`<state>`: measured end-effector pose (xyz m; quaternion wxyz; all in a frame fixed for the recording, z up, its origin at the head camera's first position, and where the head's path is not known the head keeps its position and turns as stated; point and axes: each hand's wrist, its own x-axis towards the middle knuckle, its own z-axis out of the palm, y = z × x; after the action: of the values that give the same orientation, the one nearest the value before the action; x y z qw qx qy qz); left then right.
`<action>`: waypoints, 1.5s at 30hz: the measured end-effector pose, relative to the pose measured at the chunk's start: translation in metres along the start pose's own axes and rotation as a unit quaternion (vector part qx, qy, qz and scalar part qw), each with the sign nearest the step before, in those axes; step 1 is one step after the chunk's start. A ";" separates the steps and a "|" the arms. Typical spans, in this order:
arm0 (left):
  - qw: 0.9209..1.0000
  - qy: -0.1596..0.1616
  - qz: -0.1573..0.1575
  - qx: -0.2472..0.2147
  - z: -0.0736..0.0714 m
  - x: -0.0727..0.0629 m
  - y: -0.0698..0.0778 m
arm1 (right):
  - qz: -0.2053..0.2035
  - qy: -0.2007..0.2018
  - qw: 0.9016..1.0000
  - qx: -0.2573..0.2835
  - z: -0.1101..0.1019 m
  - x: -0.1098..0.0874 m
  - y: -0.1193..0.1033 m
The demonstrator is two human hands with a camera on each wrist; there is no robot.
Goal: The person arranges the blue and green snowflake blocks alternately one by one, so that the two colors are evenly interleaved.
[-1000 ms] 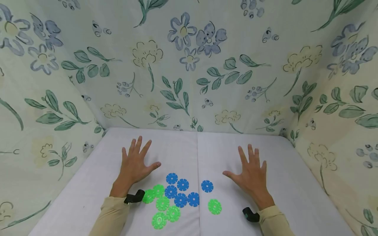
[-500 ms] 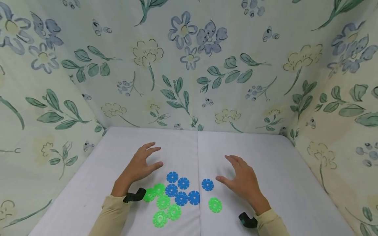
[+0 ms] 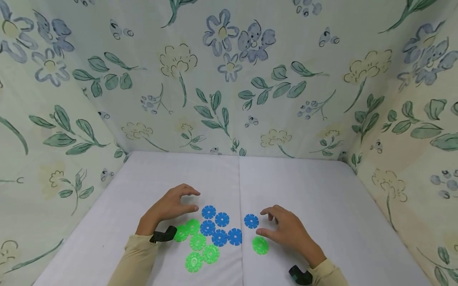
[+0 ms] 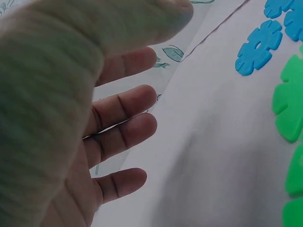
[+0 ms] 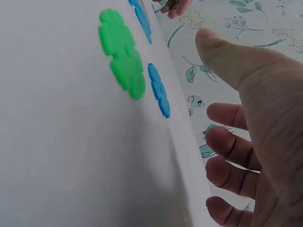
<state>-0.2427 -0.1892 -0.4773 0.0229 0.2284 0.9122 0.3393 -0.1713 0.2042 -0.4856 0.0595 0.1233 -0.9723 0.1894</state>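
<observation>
My left hand (image 3: 169,204) hovers at the left of the flower-shaped plastic discs, fingers relaxed and holding nothing. Closest to its thumb lies a blue notched disc (image 3: 208,208), part of a group of several blue ones. My right hand (image 3: 288,229) is over the right half of the table, its fingers loosely bent and nothing in them. Its fingertips are near a lone blue disc (image 3: 251,217), also seen in the right wrist view (image 5: 159,90). Just below its thumb a single green disc (image 3: 260,249) lies flat. A group of green discs (image 3: 197,245) lies left of centre.
A white cloth (image 3: 307,178) covers the table, with a seam (image 3: 239,178) running down its middle. Floral fabric (image 3: 229,99) hangs at the back and both sides. Black wrist cameras (image 3: 163,234) sit on both wrists.
Both hands have gone from widely spread fingers to relaxed, bent ones. The right hand has moved left and closer to the lone blue disc; the left has lowered a little. The discs stay put.
</observation>
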 end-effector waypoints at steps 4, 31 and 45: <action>0.999 -0.030 -0.014 -0.016 0.001 -0.001 -0.004 | 0.005 -0.005 1.000 0.030 0.013 0.002 0.009; 0.984 -0.174 -0.039 -0.008 0.006 -0.005 -0.009 | 0.002 -0.033 0.999 0.009 0.024 0.018 0.002; 0.984 -0.170 -0.040 0.040 0.008 -0.004 0.003 | 0.030 -0.027 0.998 0.057 0.031 0.022 0.005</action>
<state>-0.2361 -0.1845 -0.4822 0.1821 0.2469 0.9163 0.2576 -0.1957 0.1920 -0.5128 0.0203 0.1024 -0.9645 0.2424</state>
